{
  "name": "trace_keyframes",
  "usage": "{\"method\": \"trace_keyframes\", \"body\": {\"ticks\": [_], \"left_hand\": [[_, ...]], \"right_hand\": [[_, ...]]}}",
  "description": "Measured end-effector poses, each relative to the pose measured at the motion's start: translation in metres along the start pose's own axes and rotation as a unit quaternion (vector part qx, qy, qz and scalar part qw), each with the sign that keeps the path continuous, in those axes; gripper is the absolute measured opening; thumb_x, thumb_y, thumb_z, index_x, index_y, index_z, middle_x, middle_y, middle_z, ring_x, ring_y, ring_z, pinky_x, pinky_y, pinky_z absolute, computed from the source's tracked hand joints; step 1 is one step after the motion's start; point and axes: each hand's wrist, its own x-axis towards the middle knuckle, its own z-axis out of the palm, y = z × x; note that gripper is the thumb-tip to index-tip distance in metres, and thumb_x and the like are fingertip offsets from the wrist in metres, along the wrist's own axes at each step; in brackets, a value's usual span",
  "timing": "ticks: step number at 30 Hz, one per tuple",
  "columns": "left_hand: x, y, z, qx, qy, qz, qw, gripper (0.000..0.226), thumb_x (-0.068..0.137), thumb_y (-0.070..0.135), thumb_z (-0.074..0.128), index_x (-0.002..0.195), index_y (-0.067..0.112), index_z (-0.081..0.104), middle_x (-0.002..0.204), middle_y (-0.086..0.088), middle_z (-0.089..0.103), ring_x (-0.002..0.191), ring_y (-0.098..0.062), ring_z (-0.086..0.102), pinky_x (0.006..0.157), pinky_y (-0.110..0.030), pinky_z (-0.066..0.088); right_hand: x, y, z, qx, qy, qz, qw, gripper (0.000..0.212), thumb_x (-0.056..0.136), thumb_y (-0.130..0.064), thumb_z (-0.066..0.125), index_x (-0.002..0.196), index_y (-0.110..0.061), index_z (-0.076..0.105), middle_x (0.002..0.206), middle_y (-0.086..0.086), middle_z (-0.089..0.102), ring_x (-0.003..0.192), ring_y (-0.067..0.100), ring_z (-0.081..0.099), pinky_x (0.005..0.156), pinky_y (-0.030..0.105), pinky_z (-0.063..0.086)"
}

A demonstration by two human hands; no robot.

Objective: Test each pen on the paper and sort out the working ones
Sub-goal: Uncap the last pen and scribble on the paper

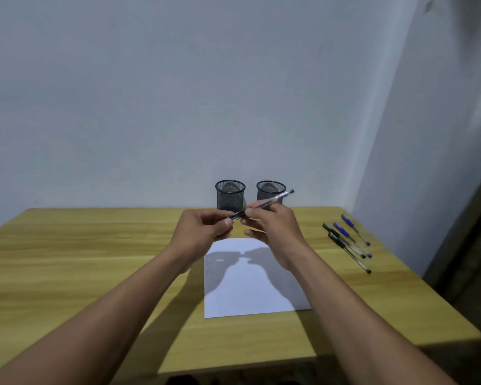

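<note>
One pen (pixel 270 202) is held in the air over the far edge of the paper (pixel 250 295), in front of the two cups. Its long axis runs diagonally: the dark end points low and left, the other end high and right, past the rim of the right cup (pixel 270 191). The clear barrel is visible between the hands.

Left hand (pixel 203 230): thumb and fingertips pinch the dark end of the pen. Right hand (pixel 275 226): fingers curled round the barrel, gripping it. The two hands are nearly touching.

There is one white sheet of paper on the table (pixel 95 259), near the middle and toward the right.

Two black mesh cups stand upright side by side at the far edge, the left cup (pixel 230 195) a little apart from the right one.

Four loose pens (pixel 347 243) lie near the right edge, two with blue caps and two black. They lie roughly parallel and close together, caps toward the far edge and tips toward the near right.
</note>
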Motion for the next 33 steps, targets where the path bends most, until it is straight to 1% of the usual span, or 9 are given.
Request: {"method": "trace_keyframes", "body": {"ticks": [6,10,13,16,19,23,28,31,33], "left_hand": [[0.000,0.012,-0.010,0.011,0.013,0.032,0.999,0.020,0.086,0.000,0.072,0.105,-0.001,0.075,0.094,-0.013,0.077,0.084,-0.018,0.073,0.075,-0.020,0.057],[-0.001,0.014,-0.016,0.034,0.020,0.046,0.998,0.015,0.086,-0.001,0.070,0.100,0.000,0.076,0.090,-0.012,0.077,0.079,-0.013,0.072,0.076,-0.022,0.058],[0.001,0.014,-0.020,0.038,0.008,0.013,0.999,0.012,0.087,0.000,0.070,0.098,-0.001,0.076,0.089,-0.015,0.074,0.075,-0.015,0.068,0.073,-0.021,0.057],[0.002,0.016,-0.021,0.030,0.002,-0.027,0.999,0.006,0.086,0.000,0.071,0.087,0.003,0.077,0.085,-0.016,0.071,0.075,-0.018,0.065,0.069,-0.021,0.056],[0.006,0.017,-0.022,0.037,0.009,-0.038,0.999,0.011,0.085,0.000,0.072,0.077,0.006,0.076,0.075,-0.012,0.068,0.070,-0.018,0.063,0.067,-0.021,0.056],[0.009,0.016,-0.023,0.035,0.009,-0.087,0.996,0.005,0.084,0.000,0.073,0.081,0.002,0.076,0.076,-0.012,0.072,0.069,-0.018,0.064,0.068,-0.023,0.057],[0.010,0.011,-0.049,0.072,0.069,-0.073,0.992,0.007,0.084,0.002,0.073,0.079,0.001,0.077,0.077,-0.012,0.070,0.064,-0.018,0.061,0.075,-0.028,0.060],[0.008,-0.006,-0.076,0.164,0.087,-0.071,0.980,0.009,0.080,0.007,0.075,0.074,0.011,0.080,0.082,-0.004,0.077,0.068,-0.015,0.066,0.075,-0.030,0.058],[0.009,-0.020,-0.076,0.232,0.106,-0.064,0.965,0.007,0.078,0.013,0.077,0.077,0.019,0.081,0.080,0.006,0.077,0.076,-0.012,0.069,0.069,-0.025,0.053]], "right_hand": [[-0.006,0.002,0.008,0.007,-0.042,-0.027,0.999,0.006,0.094,-0.015,0.072,0.088,-0.014,0.071,0.081,0.001,0.076,0.077,0.012,0.072,0.073,0.028,0.060],[-0.005,0.005,0.013,0.000,-0.067,-0.044,0.997,0.002,0.091,-0.007,0.074,0.091,-0.008,0.073,0.081,0.005,0.074,0.077,0.015,0.070,0.075,0.027,0.059],[-0.001,0.005,0.012,-0.008,-0.060,-0.050,0.997,0.005,0.090,-0.002,0.072,0.086,-0.004,0.074,0.077,0.007,0.074,0.074,0.017,0.069,0.077,0.028,0.060],[0.001,0.008,0.013,-0.014,-0.058,-0.050,0.997,0.005,0.088,0.001,0.072,0.084,-0.002,0.074,0.075,0.008,0.074,0.073,0.019,0.069,0.078,0.029,0.061],[0.002,0.011,0.015,-0.006,-0.039,-0.053,0.998,0.008,0.088,0.002,0.073,0.081,-0.003,0.074,0.073,0.008,0.073,0.072,0.020,0.069,0.078,0.031,0.061],[0.003,0.017,0.017,-0.013,-0.036,-0.059,0.998,0.009,0.087,0.003,0.074,0.080,-0.004,0.075,0.074,0.010,0.073,0.072,0.021,0.069,0.078,0.031,0.062],[0.011,0.016,-0.001,0.086,0.014,-0.010,0.996,0.003,0.087,0.002,0.073,0.084,0.002,0.073,0.071,0.010,0.073,0.062,0.016,0.068,0.066,0.022,0.061],[0.012,0.022,-0.017,0.020,-0.005,0.011,1.000,0.007,0.089,0.002,0.071,0.082,0.001,0.073,0.073,0.012,0.073,0.063,0.018,0.068,0.064,0.022,0.061],[0.008,0.034,-0.013,-0.034,-0.020,0.015,0.999,0.006,0.089,-0.001,0.072,0.083,-0.001,0.074,0.074,0.010,0.074,0.066,0.017,0.070,0.065,0.024,0.061]]}}
